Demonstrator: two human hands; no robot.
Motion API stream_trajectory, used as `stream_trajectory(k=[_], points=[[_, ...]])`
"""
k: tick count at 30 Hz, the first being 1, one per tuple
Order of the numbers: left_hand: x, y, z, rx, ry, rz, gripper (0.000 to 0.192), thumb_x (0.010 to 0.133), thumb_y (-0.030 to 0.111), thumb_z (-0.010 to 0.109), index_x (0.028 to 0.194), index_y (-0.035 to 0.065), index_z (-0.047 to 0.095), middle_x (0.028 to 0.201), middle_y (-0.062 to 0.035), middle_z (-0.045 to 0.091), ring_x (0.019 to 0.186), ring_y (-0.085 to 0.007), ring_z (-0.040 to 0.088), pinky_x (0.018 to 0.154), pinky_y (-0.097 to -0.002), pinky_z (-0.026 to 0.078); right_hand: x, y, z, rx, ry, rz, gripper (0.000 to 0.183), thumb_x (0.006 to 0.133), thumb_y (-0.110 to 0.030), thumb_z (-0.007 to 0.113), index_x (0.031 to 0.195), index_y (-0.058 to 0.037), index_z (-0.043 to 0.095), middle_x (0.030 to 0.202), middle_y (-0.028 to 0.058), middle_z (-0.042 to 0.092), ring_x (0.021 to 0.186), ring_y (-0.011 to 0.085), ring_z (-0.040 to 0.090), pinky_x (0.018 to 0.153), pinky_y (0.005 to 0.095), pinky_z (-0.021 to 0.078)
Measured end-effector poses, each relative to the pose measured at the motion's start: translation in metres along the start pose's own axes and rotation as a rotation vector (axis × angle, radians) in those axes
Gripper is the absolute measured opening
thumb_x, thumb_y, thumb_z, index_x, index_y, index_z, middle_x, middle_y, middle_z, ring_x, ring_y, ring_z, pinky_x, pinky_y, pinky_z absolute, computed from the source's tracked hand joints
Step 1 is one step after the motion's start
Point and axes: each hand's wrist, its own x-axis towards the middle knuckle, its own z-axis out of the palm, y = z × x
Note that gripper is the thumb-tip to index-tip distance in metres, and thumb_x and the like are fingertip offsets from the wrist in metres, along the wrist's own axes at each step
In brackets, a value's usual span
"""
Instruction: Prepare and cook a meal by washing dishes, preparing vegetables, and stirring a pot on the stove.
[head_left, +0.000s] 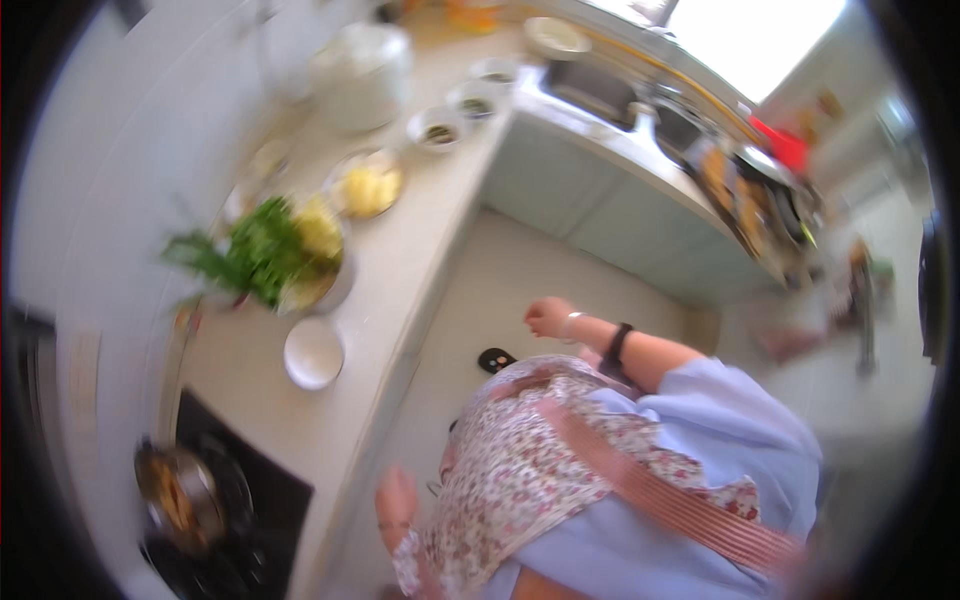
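Observation:
My left hand hangs beside the front edge of the pale countertop, level with the black cooktop. Motion blur hides its fingers, and nothing shows in it. Over the floor, my right hand is held away from my body with its fingers curled in and no object visible in them. A silver bracelet and a black band circle that arm. On the counter nearby stands a white bowl. Behind it, leafy greens rise from a container beside yellow food.
A metal pot with brownish food sits on the cooktop. Farther along are a plate of pale yellow pieces, several small bowls and a white canister. A sink lies under the window; pans crowd the right end.

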Motion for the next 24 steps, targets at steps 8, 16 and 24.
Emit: stream_trajectory(k=[8, 16, 24], points=[[-0.041, 0.064, -0.015, -0.157, 0.263, -0.163, 0.033, 0.083, 0.025, 0.052, 0.108, 0.0053, 0.054, 0.098, -0.0159, 0.058, 0.09, -0.0311, 0.056, 0.077, -0.0377, 0.046, 0.032, -0.079, 0.013, 0.241, -0.582, -0.286, 0.02, 0.083, -0.01, 0.054, 0.095, 0.0045, 0.059, 0.076, 0.0111, 0.063, 0.066, 0.0149, 0.061, 0.059, 0.0258, 0.0507], [-0.15, 0.067, 0.028, -0.378, 0.346, -0.567, 0.037, 0.083, 0.029, 0.053, 0.111, 0.0044, 0.053, 0.104, -0.015, 0.058, 0.09, -0.0282, 0.056, 0.079, -0.0362, 0.045, -0.009, -0.194, 0.118, -0.085, -1.054, -0.716, 0.022, 0.078, -0.007, 0.059, 0.098, 0.0025, 0.058, 0.077, 0.0082, 0.063, 0.072, 0.0135, 0.06, 0.066, 0.0246, 0.0492], [-0.204, -0.037, 0.081, -0.387, 0.45, -0.423, 0.03, 0.081, 0.024, 0.052, 0.105, 0.0059, 0.057, 0.095, -0.0154, 0.059, 0.091, -0.0312, 0.056, 0.078, -0.0395, 0.045, -0.164, -0.317, 0.286, -0.336, -0.836, -1.523, 0.03, 0.071, -0.003, 0.06, 0.101, -0.0014, 0.055, 0.077, 0.0121, 0.063, 0.067, 0.0213, 0.062, 0.063, 0.0276, 0.0505]])
